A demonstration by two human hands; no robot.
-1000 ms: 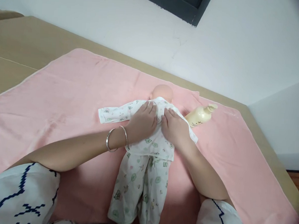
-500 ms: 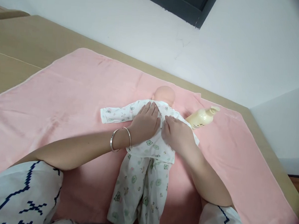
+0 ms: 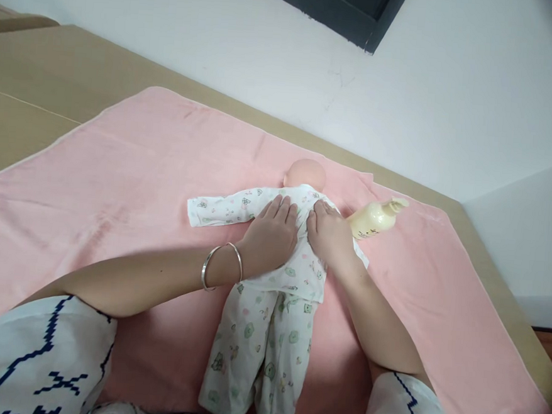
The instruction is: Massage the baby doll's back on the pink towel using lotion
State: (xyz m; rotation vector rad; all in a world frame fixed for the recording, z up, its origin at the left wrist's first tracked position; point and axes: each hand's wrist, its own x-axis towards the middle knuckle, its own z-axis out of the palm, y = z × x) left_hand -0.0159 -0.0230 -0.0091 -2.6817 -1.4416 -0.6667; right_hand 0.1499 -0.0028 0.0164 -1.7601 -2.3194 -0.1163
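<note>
A baby doll (image 3: 305,172) lies on a pink towel (image 3: 118,171), dressed in a white printed shirt (image 3: 228,209) and matching trousers (image 3: 261,351). My left hand (image 3: 271,238), with two bangles on the wrist, rests flat on the doll's chest, fingers stretched toward the neck. My right hand (image 3: 328,234) lies beside it on the right side of the chest, fingers extended and pressed on the shirt. The two hands nearly touch along the shirt's middle. The shirt's left sleeve lies spread out flat.
A cream pump bottle (image 3: 374,217) lies on its side on the towel, right of the doll's shoulder. The towel covers a wooden table (image 3: 39,77) that stands against a white wall. A dark frame hangs on the wall above.
Both hands have slid a little up the doll's chest toward the neck and drawn closer together. The view has shifted slightly.
</note>
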